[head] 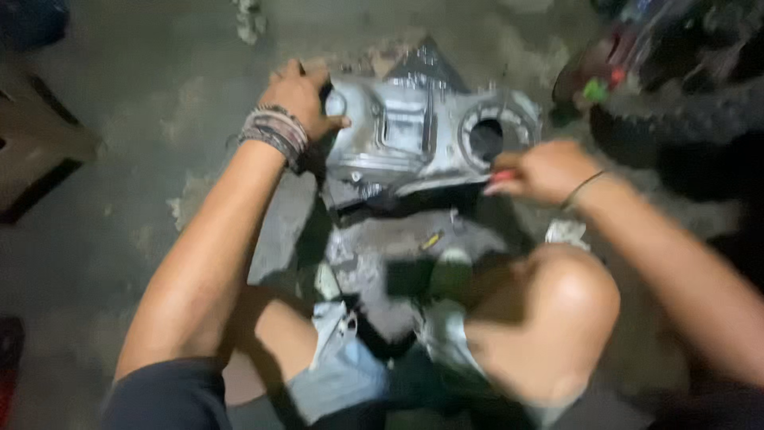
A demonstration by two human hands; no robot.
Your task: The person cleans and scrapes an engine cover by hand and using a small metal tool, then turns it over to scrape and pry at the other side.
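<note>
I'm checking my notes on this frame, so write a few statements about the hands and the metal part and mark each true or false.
1. The left hand rests on the grey metal engine casing. True.
2. The casing sits on a workbench. False: it lies on the concrete floor.
3. The right hand holds something red at the casing's edge. True.
4. The left wrist is bare. False: it wears several bracelets.
5. The casing has a round opening. True.

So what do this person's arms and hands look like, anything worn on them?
Both arms are bare, with no sleeves or gloves. The left hand has a thick stack of braided and beaded bracelets in grey and dark tones at the wrist. The right hand has a single thin dark band at its wrist.
</note>
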